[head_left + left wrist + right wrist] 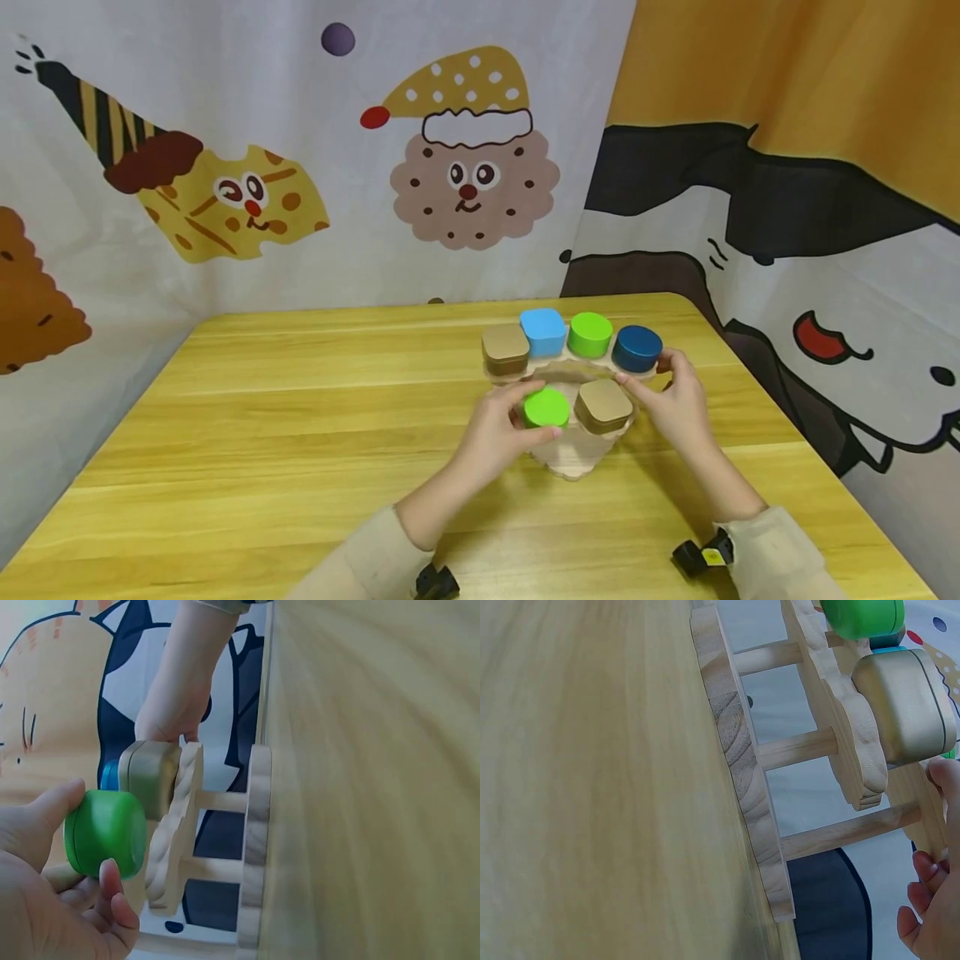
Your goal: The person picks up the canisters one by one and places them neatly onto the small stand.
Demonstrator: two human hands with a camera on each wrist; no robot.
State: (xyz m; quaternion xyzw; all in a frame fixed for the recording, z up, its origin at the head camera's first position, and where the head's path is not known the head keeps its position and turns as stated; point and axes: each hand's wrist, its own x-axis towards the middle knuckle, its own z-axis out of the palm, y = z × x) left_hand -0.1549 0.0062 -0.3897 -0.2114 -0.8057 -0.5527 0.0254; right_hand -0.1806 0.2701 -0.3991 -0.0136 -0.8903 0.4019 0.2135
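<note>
My left hand (495, 425) holds a round green tin (546, 408) between thumb and fingers, close over the lower shelf of a tiered wooden stand (572, 460). Beside it on that shelf sits a squarish gold tin (603, 404). In the left wrist view the green tin (109, 832) is tilted slightly, its base right at the shelf board. My right hand (678, 404) grips the right end of the upper shelf, next to a round dark blue tin (637, 348). In the right wrist view its thumb and fingers (924, 904) are around the shelf's end.
Along the upper shelf stand another gold tin (505, 348), a light blue squarish tin (542, 332) and a second round green tin (590, 333). The stand's base rests on the wooden table (300, 433), with dowels (802, 750) between tiers. A printed curtain (285, 67) hangs behind.
</note>
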